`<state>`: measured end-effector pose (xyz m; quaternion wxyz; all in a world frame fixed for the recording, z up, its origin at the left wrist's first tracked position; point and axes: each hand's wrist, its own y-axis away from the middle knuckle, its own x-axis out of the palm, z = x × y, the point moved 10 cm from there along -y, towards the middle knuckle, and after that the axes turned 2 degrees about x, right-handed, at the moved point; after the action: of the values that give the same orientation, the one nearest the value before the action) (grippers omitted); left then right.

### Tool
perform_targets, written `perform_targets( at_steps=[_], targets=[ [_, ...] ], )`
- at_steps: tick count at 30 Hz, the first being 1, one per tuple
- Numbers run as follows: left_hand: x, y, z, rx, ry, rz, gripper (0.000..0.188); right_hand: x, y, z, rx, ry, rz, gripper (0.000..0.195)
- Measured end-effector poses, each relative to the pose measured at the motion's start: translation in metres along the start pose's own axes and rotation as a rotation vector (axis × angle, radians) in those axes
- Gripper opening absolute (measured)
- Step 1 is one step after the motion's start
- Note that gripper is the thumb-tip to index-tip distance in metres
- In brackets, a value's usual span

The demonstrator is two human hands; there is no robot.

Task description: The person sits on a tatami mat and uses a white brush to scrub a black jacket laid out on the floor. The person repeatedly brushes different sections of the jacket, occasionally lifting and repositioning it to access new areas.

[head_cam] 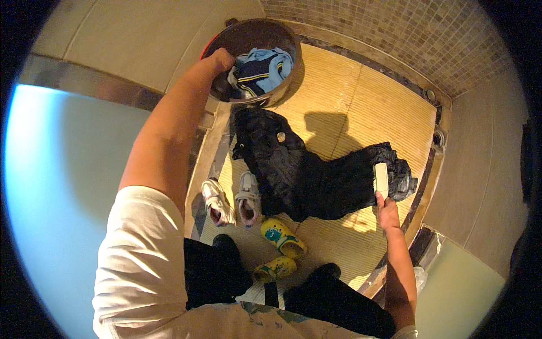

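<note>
My right hand (pixel 387 212) grips a pale, flat-backed brush (pixel 382 178) by its near end. The brush rests on the crumpled far-right end of a black garment (pixel 334 178), which lies spread over the floor. My left hand (pixel 222 60) is at the left side of a dark round bucket (pixel 258 31), just inside its rim; its fingers are mostly hidden. Inside the bucket lies light blue and navy clothing (pixel 258 70) with yellow and white stripes. A small round badge (pixel 281 137) shows on the black garment's upper left part.
Two pale shoes (pixel 217 202) stand left of the garment's lower edge. Yellow clogs (pixel 283 238) with green decoration sit between my feet. The ribbed yellow floor (pixel 377 114) has a dark stone border. A mosaic-tiled wall (pixel 402 38) rises beyond it, with a drain pipe opening (pixel 438 138) at right.
</note>
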<state>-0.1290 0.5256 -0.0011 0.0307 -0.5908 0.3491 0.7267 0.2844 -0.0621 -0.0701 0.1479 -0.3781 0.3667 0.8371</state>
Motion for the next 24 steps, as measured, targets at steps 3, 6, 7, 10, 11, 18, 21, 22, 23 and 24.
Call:
perform_targets(
  at_steps=[3, 6, 7, 10, 11, 18, 21, 22, 23, 24],
  targets=[
    [0.038, -0.017, 0.000, -0.011, -0.154, 0.161, 0.021, 0.005, -0.004, -0.005, -0.008, 0.005, -0.001, 0.061],
    [0.046, -0.007, -0.054, -0.143, 0.382, 0.268, 0.023, -0.014, 0.004, -0.016, 0.048, 0.006, -0.050, 0.061],
    [0.034, 0.015, -0.059, -0.199, 0.506, 0.285, 0.024, -0.010, 0.002, -0.012, 0.047, 0.013, -0.043, 0.060],
    [0.048, 0.019, -0.048, -0.183, 0.706, 0.359, 0.017, -0.004, -0.001, -0.008, 0.054, 0.015, -0.034, 0.060],
    [0.049, 0.025, -0.047, -0.267, 0.833, 0.338, 0.014, -0.002, -0.002, -0.013, 0.059, -0.002, -0.032, 0.060],
    [0.002, 0.065, -0.056, -0.277, 1.349, 0.017, 0.007, 0.000, 0.000, -0.007, 0.045, 0.044, -0.004, 0.062],
    [-0.032, 0.088, -0.050, -0.299, 1.491, -0.273, 0.007, -0.006, 0.004, 0.001, 0.047, 0.013, -0.026, 0.063],
    [-0.053, 0.093, -0.062, -0.157, 1.601, -0.313, 0.011, -0.007, 0.001, -0.005, 0.023, 0.055, -0.049, 0.065],
    [-0.064, 0.105, -0.061, -0.195, 1.633, -0.426, 0.012, -0.007, -0.001, -0.014, 0.023, 0.058, -0.056, 0.065],
    [-0.077, 0.111, -0.043, -0.149, 1.663, -0.476, 0.011, -0.001, -0.004, -0.010, 0.004, 0.049, -0.047, 0.065]
  ],
)
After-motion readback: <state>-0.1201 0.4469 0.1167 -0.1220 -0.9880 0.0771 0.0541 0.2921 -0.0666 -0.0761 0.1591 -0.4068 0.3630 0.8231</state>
